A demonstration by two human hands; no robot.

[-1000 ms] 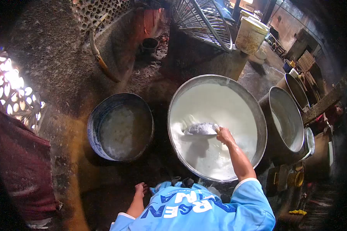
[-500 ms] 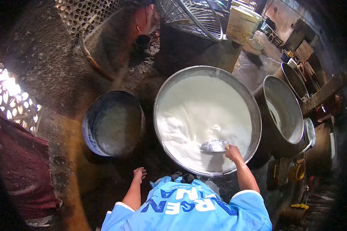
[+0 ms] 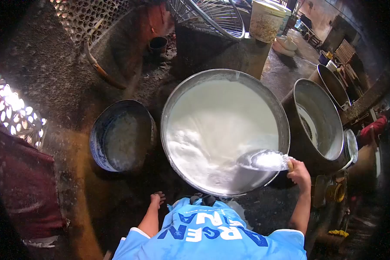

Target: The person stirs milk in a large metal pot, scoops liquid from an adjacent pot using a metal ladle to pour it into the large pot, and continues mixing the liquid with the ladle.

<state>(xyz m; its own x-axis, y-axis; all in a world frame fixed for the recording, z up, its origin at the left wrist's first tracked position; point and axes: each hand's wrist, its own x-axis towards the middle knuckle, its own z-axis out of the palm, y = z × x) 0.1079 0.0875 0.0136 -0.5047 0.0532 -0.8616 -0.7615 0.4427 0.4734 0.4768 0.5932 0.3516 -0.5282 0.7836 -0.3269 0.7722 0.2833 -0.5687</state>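
A wide metal vat (image 3: 167,151) stands in front of me, holding a white, milky liquid (image 3: 221,117) with froth on its near left. My right hand (image 3: 300,174) is closed round the short handle of a broad metal scoop (image 3: 264,160). The scoop is above the liquid, near the vat's right rim, with white wet stuff on it. Low at my left side hangs my left hand (image 3: 157,199), fingers loosely apart, touching nothing I can see.
A dark basin (image 3: 99,158) sits left of the vat. Two large metal pots (image 3: 300,93) stand to the right, with a round lid or pan (image 3: 352,145) beside them. Behind are a stained bucket (image 3: 264,24) and a wire basket (image 3: 203,21). A maroon cloth (image 3: 26,186) hangs at the left.
My right hand has moved right and outward past the vat's rim, lifting the scoop up from the liquid's surface. My left hand has hardly moved. The view has shifted slightly.
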